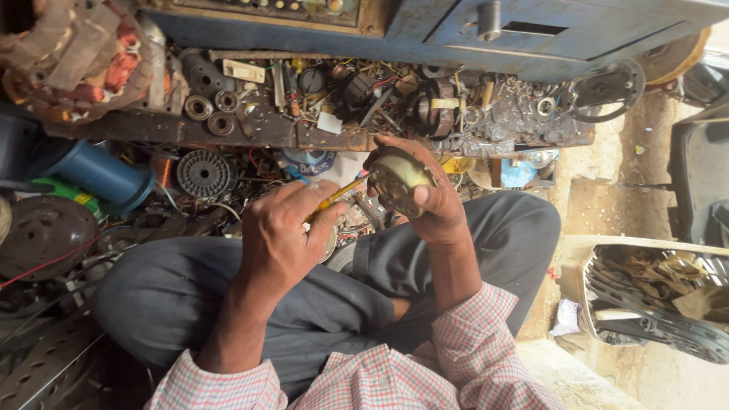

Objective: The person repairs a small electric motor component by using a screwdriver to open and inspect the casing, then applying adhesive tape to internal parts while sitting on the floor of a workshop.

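Overhead, a blue metal cabinet (486, 34) ran across the top of the view, and below it a dark wooden ledge (273, 133) was crowded with bearings, wires, screws and other small parts. A blue cylinder (99, 173) lay at the left beside a dark round motor cover (42, 235), with a copper-wound stator (91, 64) above them. At the right stood a basket (653, 304) of scrap and a black ring-shaped part (607, 89). The person sat cross-legged in grey trousers (190, 296) and a checked shirt (456, 364).

The right hand (425, 193) was curled around a small round motor part (399, 178), pale yellowish on its face, gripping it from behind at chest level above the knees. The left hand (281, 235) was closed on a yellow-handled screwdriver (334, 199), pinched between thumb and fingers, its shaft angled up toward the motor part. Whether the tip touched the part could not be told. A grey slotted disc (203, 173) lay on the clutter just beyond the left hand.
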